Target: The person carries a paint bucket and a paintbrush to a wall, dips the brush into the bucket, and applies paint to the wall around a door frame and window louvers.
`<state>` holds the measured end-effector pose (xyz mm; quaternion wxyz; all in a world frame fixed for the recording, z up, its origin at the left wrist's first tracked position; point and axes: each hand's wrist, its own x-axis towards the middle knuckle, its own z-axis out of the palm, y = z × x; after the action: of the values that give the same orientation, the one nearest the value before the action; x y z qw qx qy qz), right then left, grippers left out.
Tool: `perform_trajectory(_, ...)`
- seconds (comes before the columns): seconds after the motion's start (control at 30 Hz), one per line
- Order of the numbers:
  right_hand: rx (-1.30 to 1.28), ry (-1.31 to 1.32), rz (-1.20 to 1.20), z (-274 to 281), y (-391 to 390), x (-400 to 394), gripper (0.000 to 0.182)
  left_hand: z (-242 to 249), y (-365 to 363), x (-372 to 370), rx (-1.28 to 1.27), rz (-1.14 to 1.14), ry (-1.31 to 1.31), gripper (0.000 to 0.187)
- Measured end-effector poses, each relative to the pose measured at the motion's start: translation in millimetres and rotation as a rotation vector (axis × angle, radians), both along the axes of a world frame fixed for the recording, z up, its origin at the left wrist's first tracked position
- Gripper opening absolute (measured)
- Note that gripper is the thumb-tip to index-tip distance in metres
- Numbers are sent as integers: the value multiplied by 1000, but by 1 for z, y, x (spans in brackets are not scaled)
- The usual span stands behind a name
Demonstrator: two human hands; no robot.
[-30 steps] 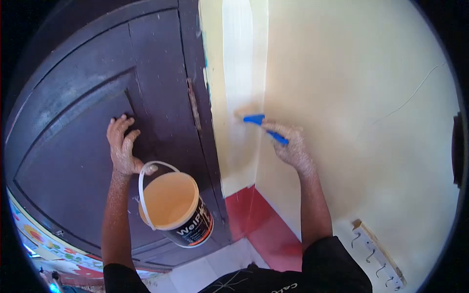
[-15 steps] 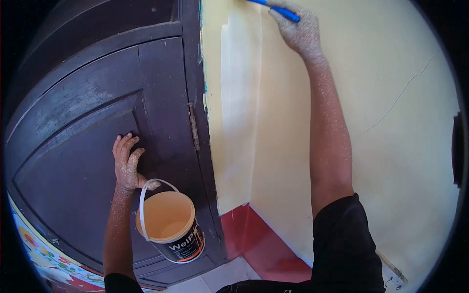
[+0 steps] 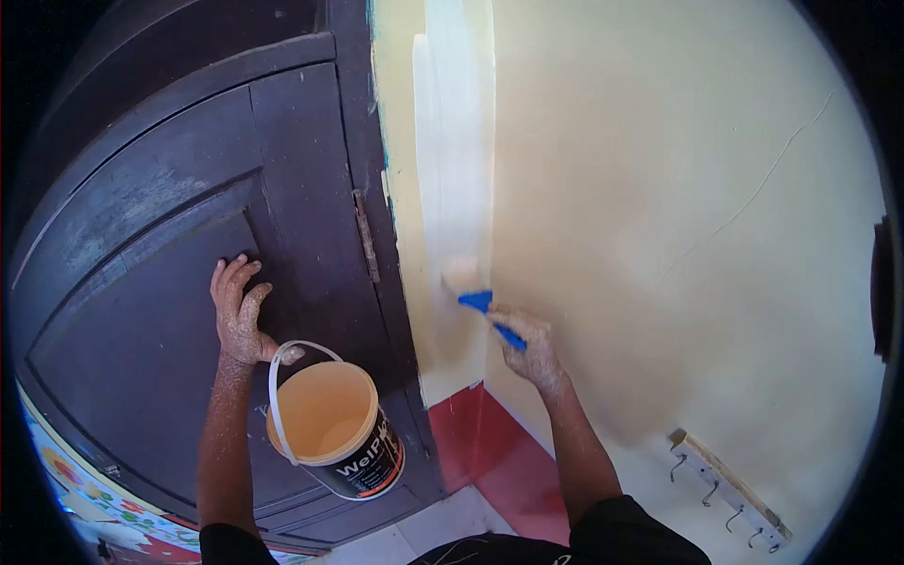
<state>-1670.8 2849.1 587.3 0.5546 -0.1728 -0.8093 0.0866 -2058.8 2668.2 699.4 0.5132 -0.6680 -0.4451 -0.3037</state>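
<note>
Brush, two o'clock from bucket
Right hand clamps fingers on brush; left hand, fingers apart, thumb-carries bucket.

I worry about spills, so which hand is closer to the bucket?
Left. The left hand is just above the bucket, its thumb at the bucket's handle. The right hand is farther away, off to the bucket's right, holding a blue brush at the wall.

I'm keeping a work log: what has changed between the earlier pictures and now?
The right hand took the blue-handled paintbrush up the cream wall, then down, lower than at first. Nothing was grasped or released. As before, the black-and-white plastic bucket hangs by its white handle from the left hand, in front of the dark wooden door.
</note>
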Motion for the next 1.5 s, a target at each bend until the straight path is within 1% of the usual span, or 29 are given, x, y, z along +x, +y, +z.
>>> perform_trajectory(0.07,-91,-53,43,-30,-13,5,24,1,0,3,3,4,7,101)
perform_trajectory(0.13,-160,-79,53,-46,-15,13,23,2,0,8,18,-2,11,101)
perform_trajectory(0.2,-236,-133,56,-48,-15,18,23,0,2,7,14,6,7,101)
perform_trajectory(0.27,-322,-210,54,-36,-3,19,24,-1,3,6,11,2,7,101)
perform_trajectory(0.37,-218,-150,-33,35,7,15,23,1,4,5,14,-6,6,101)
perform_trajectory(0.43,-59,-11,-48,81,28,11,24,0,1,7,-1,6,-4,100)
perform_trajectory(0.5,181,88,-106,139,41,9,20,0,1,5,-1,3,-5,100)
perform_trajectory(0.57,234,124,-194,206,32,6,18,0,0,7,6,0,-5,100)
perform_trajectory(0.73,467,203,-254,341,41,-8,21,2,-2,7,-1,-14,-24,99)
perform_trajectory(0.83,540,204,-395,393,29,-11,20,0,-1,1,7,-29,-20,100)
perform_trajectory(0.93,575,305,-202,423,32,-11,20,0,0,-1,8,-39,-25,101)
perform_trajectory(1.03,542,356,-160,416,34,-17,19,0,-1,2,8,-28,-31,101)
perform_trajectory(1.13,544,319,-250,375,50,-30,20,0,0,2,3,-32,-19,101)
perform_trajectory(1.23,561,316,-252,306,62,-34,19,0,1,4,4,-20,-16,101)
perform_trajectory(1.3,484,366,-203,250,63,-36,18,-1,1,6,0,-16,-16,101)
perform_trajectory(1.37,411,359,-219,194,58,-34,18,0,3,5,3,-22,-8,101)
perform_trajectory(1.43,317,328,-166,142,54,-31,26,-2,4,1,-2,-27,-4,101)
perform_trajectory(1.5,263,299,-152,99,48,-29,28,-2,5,1,-1,-27,0,101)
